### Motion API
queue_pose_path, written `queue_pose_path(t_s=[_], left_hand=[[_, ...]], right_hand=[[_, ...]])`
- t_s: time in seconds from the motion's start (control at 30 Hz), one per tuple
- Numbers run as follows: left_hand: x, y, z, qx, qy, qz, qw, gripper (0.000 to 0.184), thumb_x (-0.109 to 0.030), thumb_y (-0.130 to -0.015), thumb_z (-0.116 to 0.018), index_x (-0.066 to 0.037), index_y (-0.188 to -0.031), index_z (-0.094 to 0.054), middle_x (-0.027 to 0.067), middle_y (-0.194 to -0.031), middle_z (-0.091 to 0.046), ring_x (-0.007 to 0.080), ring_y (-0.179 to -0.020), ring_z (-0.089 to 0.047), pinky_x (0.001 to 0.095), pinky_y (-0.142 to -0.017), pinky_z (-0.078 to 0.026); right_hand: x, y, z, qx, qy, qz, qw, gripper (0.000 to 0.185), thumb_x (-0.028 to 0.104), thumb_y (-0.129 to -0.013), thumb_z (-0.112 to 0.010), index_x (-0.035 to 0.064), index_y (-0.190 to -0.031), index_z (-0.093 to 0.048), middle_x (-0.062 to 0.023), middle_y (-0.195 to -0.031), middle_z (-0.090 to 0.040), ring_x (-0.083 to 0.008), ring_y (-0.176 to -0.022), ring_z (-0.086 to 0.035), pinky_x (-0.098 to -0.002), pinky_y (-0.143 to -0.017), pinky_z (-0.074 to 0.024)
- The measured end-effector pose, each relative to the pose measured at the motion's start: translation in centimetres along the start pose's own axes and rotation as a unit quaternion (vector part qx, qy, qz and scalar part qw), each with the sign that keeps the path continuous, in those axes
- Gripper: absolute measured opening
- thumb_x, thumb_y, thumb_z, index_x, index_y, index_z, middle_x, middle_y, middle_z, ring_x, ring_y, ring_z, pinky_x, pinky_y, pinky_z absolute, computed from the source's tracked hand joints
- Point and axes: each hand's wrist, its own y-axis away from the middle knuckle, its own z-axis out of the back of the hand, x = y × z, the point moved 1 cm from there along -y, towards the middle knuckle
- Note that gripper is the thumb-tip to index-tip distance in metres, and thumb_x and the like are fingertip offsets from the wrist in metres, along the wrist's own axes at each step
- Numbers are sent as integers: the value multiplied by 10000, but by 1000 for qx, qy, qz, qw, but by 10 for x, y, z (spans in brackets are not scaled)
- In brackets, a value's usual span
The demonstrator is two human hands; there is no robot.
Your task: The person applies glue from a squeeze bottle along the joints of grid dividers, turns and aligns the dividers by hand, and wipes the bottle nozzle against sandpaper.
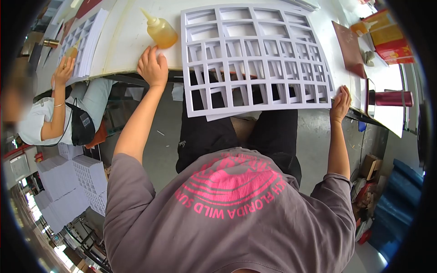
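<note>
A stack of white grid frames [216, 111] with square and oblong openings lies in front of me, its near edge overhanging the table. The sheets are slightly out of line, so their bars show through one another. My left hand [153, 67] rests at the table's edge with fingers apart and holds nothing. Its fingertips are just below a squeeze bottle [162, 32] of amber liquid with a pointed nozzle. My right hand [341, 104] lies at the table's edge beside the stack's right corner, fingers extended; whether it touches the frames I cannot tell.
On the left, a co-worker's hand [64, 70] is beside another grid stack [84, 43]. A maroon flask [393, 98], a brown board [348, 48] and a red-yellow box [390, 38] are at the right. More white grid stacks [61, 182] stand low at the left.
</note>
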Motion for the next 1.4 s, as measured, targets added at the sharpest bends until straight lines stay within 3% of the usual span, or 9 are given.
queue_pose_path(t_s=[0.3,0.47,0.7,0.8,1.07,1.2,1.27,1.33,1.4], left_hand=[[-4,-6,14,36,44,-3,998,358,-254,-822,-527,-144,-1161,-562,70,-1244,-526,291,-1109,-467,444,-930,-295],[-7,-12,22,50,65,2,997,381,-243,-817,-521,-120,-1177,-546,60,-1228,-527,250,-1123,-457,418,-961,-262],[-11,-15,23,31,123,27,992,262,-169,-789,-561,-106,-1036,-497,80,-1196,-551,253,-1098,-485,402,-953,-256],[-9,-15,23,59,108,15,992,261,-163,-805,-557,-102,-1055,-509,79,-1196,-558,259,-1101,-483,403,-960,-257],[-13,-20,28,60,81,4,995,307,-163,-783,-566,-151,-1088,-544,56,-1192,-539,249,-1095,-476,428,-937,-276],[-15,-20,30,67,92,30,993,302,-161,-765,-573,-175,-1067,-579,52,-1184,-533,253,-1089,-471,445,-940,-285],[-16,-21,34,64,94,44,992,288,-151,-746,-579,-186,-1031,-600,54,-1178,-527,257,-1084,-464,456,-936,-294],[-14,-21,36,75,109,54,990,226,-140,-730,-596,-192,-949,-616,41,-1109,-518,261,-1067,-447,434,-892,-307],[-11,-20,36,46,135,18,990,251,-85,-700,-606,-192,-928,-614,24,-993,-505,232,-1000,-457,429,-865,-329]], right_hand=[[-1,2,-1,17,-5,-36,999,326,141,-871,-428,43,-1162,-536,-166,-1245,-500,-338,-1155,-464,-424,-990,-344],[-8,2,-4,35,18,-43,998,313,197,-933,-392,39,-1156,-543,-160,-1251,-490,-324,-1178,-443,-412,-995,-333],[-4,0,0,62,59,-54,995,325,165,-921,-362,37,-1180,-511,-144,-1290,-464,-317,-1203,-417,-402,-1014,-316],[1,1,4,71,60,-66,993,337,164,-918,-355,39,-1194,-502,-146,-1296,-458,-318,-1212,-409,-402,-1019,-311],[-12,5,-5,50,41,-61,996,345,178,-921,-355,27,-1193,-504,-164,-1292,-459,-337,-1214,-411,-424,-1021,-307],[-16,6,-5,35,54,-28,998,372,253,-935,-357,26,-1188,-509,-175,-1268,-477,-353,-1186,-436,-433,-1003,-327],[-26,11,-10,9,-61,-3,998,475,365,-951,-317,14,-1217,-495,-189,-1287,-444,-336,-1183,-432,-420,-999,-345],[-75,26,-34,6,-62,26,998,574,459,-945,-286,33,-1309,-406,-183,-1319,-409,-314,-1179,-432,-398,-986,-380],[-18,11,-2,47,71,8,996,519,397,-979,-145,45,-1205,-452,-175,-1171,-502,-336,-1034,-495,-445,-869,-406]])
